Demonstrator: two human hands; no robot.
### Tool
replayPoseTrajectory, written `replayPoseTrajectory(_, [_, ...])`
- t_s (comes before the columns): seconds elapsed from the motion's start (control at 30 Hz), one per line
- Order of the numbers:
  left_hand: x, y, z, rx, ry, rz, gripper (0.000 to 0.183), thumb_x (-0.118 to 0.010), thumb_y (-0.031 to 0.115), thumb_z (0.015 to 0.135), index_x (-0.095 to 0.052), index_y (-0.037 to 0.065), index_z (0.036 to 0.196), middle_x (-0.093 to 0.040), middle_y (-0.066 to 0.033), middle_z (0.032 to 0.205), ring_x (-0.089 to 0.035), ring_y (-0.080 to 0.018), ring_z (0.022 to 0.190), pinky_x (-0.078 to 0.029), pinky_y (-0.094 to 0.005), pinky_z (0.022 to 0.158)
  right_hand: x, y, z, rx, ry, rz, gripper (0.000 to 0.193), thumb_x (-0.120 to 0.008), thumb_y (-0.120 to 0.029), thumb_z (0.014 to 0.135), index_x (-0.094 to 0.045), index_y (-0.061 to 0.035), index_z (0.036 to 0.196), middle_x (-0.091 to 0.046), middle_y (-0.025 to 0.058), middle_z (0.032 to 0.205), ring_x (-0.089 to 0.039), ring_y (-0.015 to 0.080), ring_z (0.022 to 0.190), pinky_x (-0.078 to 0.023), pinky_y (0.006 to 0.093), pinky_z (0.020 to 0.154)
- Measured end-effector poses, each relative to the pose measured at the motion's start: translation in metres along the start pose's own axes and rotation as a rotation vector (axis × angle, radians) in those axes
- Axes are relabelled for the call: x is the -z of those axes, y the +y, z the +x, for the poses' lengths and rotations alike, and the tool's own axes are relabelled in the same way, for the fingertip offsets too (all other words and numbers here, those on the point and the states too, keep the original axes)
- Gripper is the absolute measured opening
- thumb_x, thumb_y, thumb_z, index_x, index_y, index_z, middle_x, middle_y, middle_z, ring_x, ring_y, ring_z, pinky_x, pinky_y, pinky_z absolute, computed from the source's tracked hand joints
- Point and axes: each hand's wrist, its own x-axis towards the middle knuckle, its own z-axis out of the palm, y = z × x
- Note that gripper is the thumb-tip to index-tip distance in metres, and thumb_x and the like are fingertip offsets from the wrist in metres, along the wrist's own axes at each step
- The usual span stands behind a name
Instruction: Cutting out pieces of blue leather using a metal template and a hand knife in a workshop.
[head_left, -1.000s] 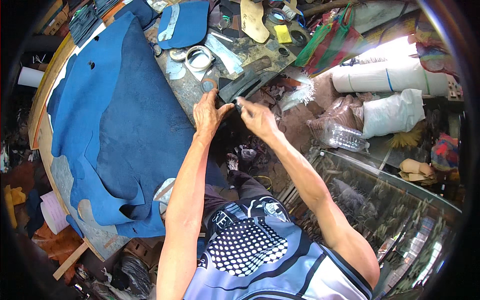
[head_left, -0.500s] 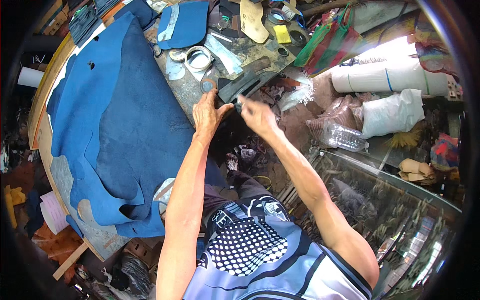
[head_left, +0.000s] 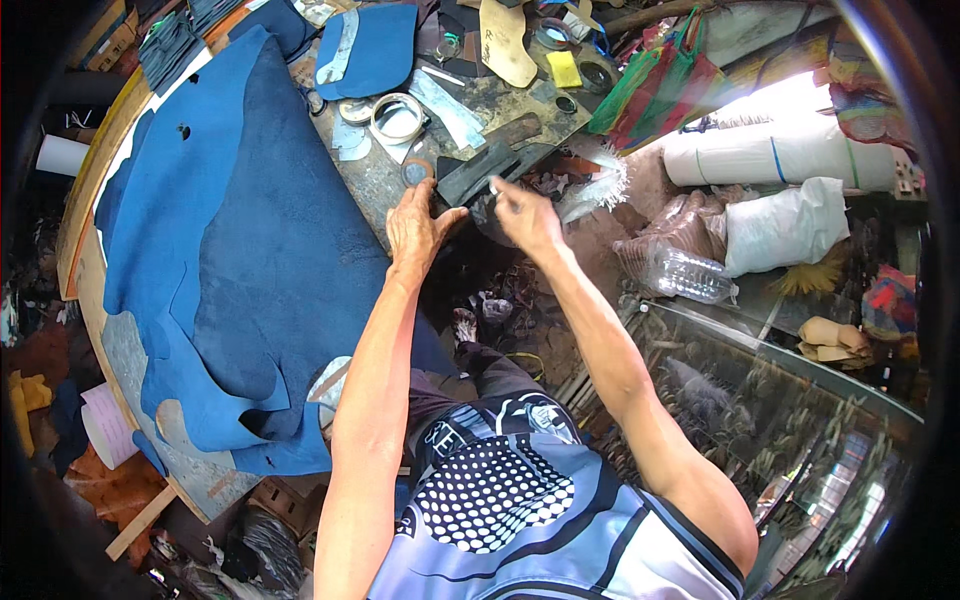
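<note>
dark block (head_left: pixel 480 174), upper centre: apparent edge work; steady support required. left grip (head_left: pixel 412 222) spread; right grip (head_left: pixel 530 218) curled, contents indeterminable.

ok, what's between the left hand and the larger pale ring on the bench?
Head view: from the left hand, a round brown-and-grey piece, then a white scrap by the ring.

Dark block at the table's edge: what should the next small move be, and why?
I would probably steady the block with the left hand before shifting the right hand. The block lies right at the edge of the table, the left hand is at its near-left end, and the right hand's fingers are close to its near side, so it could slip.
</note>
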Motion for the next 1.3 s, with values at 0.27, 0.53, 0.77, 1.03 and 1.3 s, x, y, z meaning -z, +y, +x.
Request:
replayPoseTrajectory(0.27, [-0.004, 0.004, -0.002, -0.022, 0.016, 0.011, 0.066, -0.085, 0.043, 0.071, -0.063, 0.005, 0.121, -0.069, -0.0151, 0.098, -0.067, -0.0329, 0.084, -0.052, -0.044, 0.075, 0.008, 0.017, 0.002, 0.082, 0.102, 0.0, 0.035, -0.057, -0.028, 0.092, -0.067, -0.0241, 0.125, -0.068, 0.0221, 0.096, -0.066, 0.0408, 0.093, -0.054, 0.0445, 0.081])
replayPoseTrajectory(0.53, [-0.003, 0.0, -0.001, -0.062, 0.054, 0.023, 0.064, -0.084, 0.042, 0.072, -0.063, 0.004, 0.12, -0.068, -0.0151, 0.096, -0.066, -0.0332, 0.083, -0.051, -0.0439, 0.075, -0.006, 0.02, 0.005, 0.106, 0.096, 0.002, 0.033, -0.06, -0.024, 0.092, -0.069, -0.0168, 0.123, -0.071, 0.0159, 0.098, -0.07, 0.0344, 0.087, -0.057, 0.0402, 0.076])
replayPoseTrajectory(0.77, [0.001, 0.003, 0.002, -0.016, 0.004, -0.001, 0.066, -0.084, 0.042, 0.071, -0.063, 0.005, 0.121, -0.068, -0.0156, 0.097, -0.067, -0.0345, 0.084, -0.052, -0.0453, 0.076, 0.025, 0.003, 0.01, 0.056, 0.123, -0.3, 0.038, -0.055, -0.022, 0.094, -0.061, -0.0165, 0.131, -0.065, 0.0209, 0.093, -0.064, 0.0403, 0.085, -0.053, 0.0469, 0.078])
replayPoseTrajectory(1.03, [0.0, 0.002, -0.001, -0.009, -0.006, -0.005, 0.066, -0.084, 0.042, 0.071, -0.063, 0.004, 0.12, -0.069, -0.0165, 0.101, -0.067, -0.0346, 0.087, -0.052, -0.0443, 0.077, 0.022, -0.003, -0.004, 0.221, 0.112, -0.497, 0.04, -0.061, -0.007, 0.087, -0.063, -0.02, 0.125, -0.054, 0.0146, 0.099, -0.059, 0.0363, 0.095, -0.052, 0.0466, 0.078])
replayPoseTrajectory(1.3, [-0.003, 0.002, -0.002, 0.022, -0.03, -0.006, 0.066, -0.082, 0.045, 0.072, -0.06, 0.007, 0.122, -0.068, -0.0138, 0.102, -0.064, -0.0335, 0.097, -0.046, -0.0455, 0.081, 0.013, -0.02, -0.013, 0.175, 0.118, -0.446, 0.041, -0.06, -0.003, 0.083, -0.07, -0.0234, 0.117, -0.053, 0.0164, 0.095, -0.059, 0.0362, 0.092, -0.052, 0.0476, 0.075])
